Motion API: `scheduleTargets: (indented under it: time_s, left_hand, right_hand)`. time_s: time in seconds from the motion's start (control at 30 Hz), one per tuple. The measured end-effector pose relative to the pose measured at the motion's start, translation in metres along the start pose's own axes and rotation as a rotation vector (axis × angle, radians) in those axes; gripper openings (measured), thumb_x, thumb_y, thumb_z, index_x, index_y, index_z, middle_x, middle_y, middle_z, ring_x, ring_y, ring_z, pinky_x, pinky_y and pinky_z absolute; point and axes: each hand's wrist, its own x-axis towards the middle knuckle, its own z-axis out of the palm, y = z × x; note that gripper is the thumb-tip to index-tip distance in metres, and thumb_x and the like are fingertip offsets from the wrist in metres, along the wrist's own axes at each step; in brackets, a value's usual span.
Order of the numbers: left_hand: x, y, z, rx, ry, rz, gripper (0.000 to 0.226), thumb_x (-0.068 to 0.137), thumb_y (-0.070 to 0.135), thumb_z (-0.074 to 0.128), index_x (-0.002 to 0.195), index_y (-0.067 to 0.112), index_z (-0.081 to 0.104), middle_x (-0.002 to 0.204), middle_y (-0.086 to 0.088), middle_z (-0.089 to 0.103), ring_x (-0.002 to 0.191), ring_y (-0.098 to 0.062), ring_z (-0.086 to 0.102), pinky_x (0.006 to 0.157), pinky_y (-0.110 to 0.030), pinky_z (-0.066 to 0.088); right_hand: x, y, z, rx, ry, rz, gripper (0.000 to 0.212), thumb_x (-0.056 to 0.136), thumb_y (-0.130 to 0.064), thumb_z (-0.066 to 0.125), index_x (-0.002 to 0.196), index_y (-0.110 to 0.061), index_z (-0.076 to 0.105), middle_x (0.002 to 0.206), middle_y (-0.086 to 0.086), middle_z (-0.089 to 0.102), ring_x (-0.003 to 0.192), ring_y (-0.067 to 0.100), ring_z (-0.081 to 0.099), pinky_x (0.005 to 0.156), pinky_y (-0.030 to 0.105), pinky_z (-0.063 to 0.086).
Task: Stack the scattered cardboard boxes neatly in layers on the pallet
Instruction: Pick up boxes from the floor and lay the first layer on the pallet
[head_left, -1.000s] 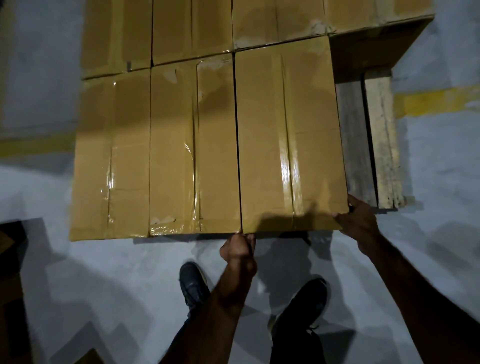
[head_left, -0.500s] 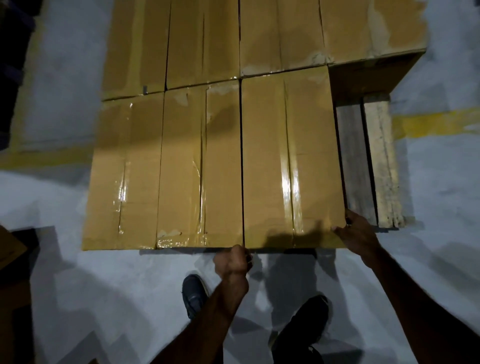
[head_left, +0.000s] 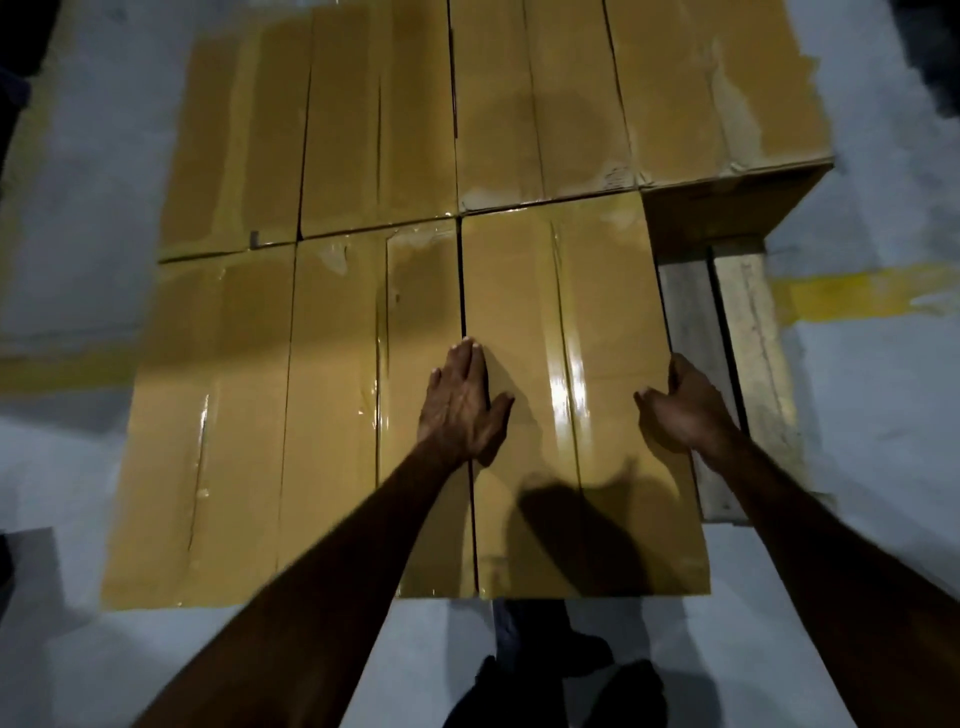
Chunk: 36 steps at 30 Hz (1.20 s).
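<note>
Looking straight down at the pallet, which is mostly covered by one layer of taped brown boxes packed side by side in two rows. The near row has three of them and the box on the right end of that row is the one being handled. It sits flat on the pallet, its left side tight against the middle box and its far end butted up to the back row. The left hand lies palm-down with straight fingers on top of it, right along the seam with its neighbour, so it's pressing rather than gripping anything. The right hand is curled over the box's right top edge, thumb on top and fingers wrapped down the side. To the right of that box a strip of bare wooden slats still shows. Around it all is grey concrete floor with a worn yellow line, and dark shoes show at the bottom.
</note>
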Motion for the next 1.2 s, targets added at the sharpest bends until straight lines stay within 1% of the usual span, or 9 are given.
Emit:
scheduleTargets:
  time_s: [0.1, 0.17, 0.27, 0.33, 0.5, 0.73, 0.87, 1.03, 1.2]
  left_hand:
    - [0.033, -0.002, -0.006, 0.043, -0.016, -0.014, 0.089, 0.106, 0.063, 0.033, 0.167, 0.006, 0.001, 0.176, -0.011, -0.004, 0.163, -0.027, -0.002, 0.131, -0.051, 0.008]
    - [0.042, -0.004, -0.004, 0.078, 0.012, -0.007, 0.088, 0.107, 0.062, 0.028, 0.167, 0.007, -0.002, 0.176, -0.011, -0.008, 0.162, -0.027, -0.005, 0.131, -0.050, 0.007]
    - [0.043, -0.010, 0.003, 0.116, 0.051, 0.020, 0.085, 0.108, 0.065, 0.017, 0.166, 0.008, -0.007, 0.175, -0.011, -0.013, 0.162, -0.025, -0.010, 0.131, -0.046, 0.002]
    - [0.043, -0.013, 0.008, 0.120, 0.067, 0.033, 0.085, 0.108, 0.066, 0.014, 0.166, 0.007, -0.008, 0.174, -0.011, -0.015, 0.162, -0.024, -0.013, 0.131, -0.044, -0.001]
    - [0.042, -0.013, 0.017, 0.098, 0.102, 0.051, 0.081, 0.111, 0.058, 0.017, 0.165, 0.006, -0.011, 0.174, -0.013, -0.019, 0.161, -0.022, -0.020, 0.132, -0.042, -0.005]
    - [0.043, -0.016, 0.019, 0.045, 0.119, 0.093, 0.078, 0.112, 0.050, 0.022, 0.165, 0.001, -0.009, 0.173, -0.017, -0.019, 0.161, -0.025, -0.020, 0.131, -0.044, -0.007]
    - [0.043, -0.017, 0.022, 0.027, 0.134, 0.098, 0.078, 0.112, 0.050, 0.021, 0.165, 0.001, -0.008, 0.173, -0.017, -0.018, 0.161, -0.024, -0.020, 0.131, -0.044, -0.006]
    - [0.045, -0.020, 0.026, 0.019, 0.166, 0.119, 0.076, 0.114, 0.048, 0.029, 0.166, 0.004, -0.006, 0.174, -0.015, -0.018, 0.161, -0.023, -0.019, 0.131, -0.042, -0.008]
    - [0.046, -0.019, 0.026, 0.007, 0.170, 0.125, 0.077, 0.114, 0.047, 0.032, 0.167, 0.006, -0.006, 0.174, -0.014, -0.019, 0.161, -0.024, -0.019, 0.130, -0.041, -0.009]
  right_hand:
    - [0.027, -0.013, 0.006, 0.085, 0.032, 0.029, 0.055, 0.097, -0.040, 0.066, 0.146, -0.022, 0.050, 0.135, 0.002, 0.063, 0.123, 0.031, 0.060, 0.107, 0.052, 0.050]
    - [0.037, -0.019, 0.011, 0.139, 0.055, 0.019, 0.055, 0.099, -0.039, 0.065, 0.149, -0.026, 0.047, 0.138, -0.005, 0.059, 0.127, 0.025, 0.056, 0.110, 0.054, 0.047]
    - [0.046, -0.020, 0.017, 0.164, 0.087, -0.004, 0.060, 0.100, -0.039, 0.065, 0.153, -0.034, 0.039, 0.146, 0.000, 0.058, 0.135, 0.029, 0.053, 0.112, 0.058, 0.044]
    - [0.050, -0.018, 0.019, 0.165, 0.096, -0.004, 0.061, 0.101, -0.038, 0.064, 0.154, -0.037, 0.036, 0.150, 0.000, 0.055, 0.138, 0.030, 0.051, 0.112, 0.059, 0.043]
    - [0.051, -0.009, 0.023, 0.139, 0.120, -0.062, 0.066, 0.100, -0.042, 0.061, 0.157, -0.041, 0.028, 0.155, -0.002, 0.050, 0.141, 0.031, 0.049, 0.112, 0.063, 0.043]
    - [0.053, -0.004, 0.028, 0.088, 0.148, -0.108, 0.067, 0.104, -0.038, 0.058, 0.161, -0.034, 0.024, 0.162, 0.003, 0.044, 0.146, 0.033, 0.044, 0.116, 0.061, 0.039]
    - [0.056, 0.001, 0.029, 0.089, 0.152, -0.116, 0.068, 0.102, -0.044, 0.058, 0.160, -0.036, 0.024, 0.161, 0.004, 0.044, 0.145, 0.035, 0.044, 0.115, 0.064, 0.040]
    - [0.058, 0.002, 0.033, 0.074, 0.180, -0.116, 0.068, 0.104, -0.038, 0.058, 0.161, -0.034, 0.022, 0.162, 0.005, 0.043, 0.145, 0.035, 0.044, 0.115, 0.063, 0.040]
    - [0.061, 0.004, 0.036, 0.048, 0.198, -0.109, 0.068, 0.105, -0.040, 0.057, 0.161, -0.035, 0.018, 0.163, 0.005, 0.041, 0.145, 0.038, 0.044, 0.115, 0.064, 0.039]
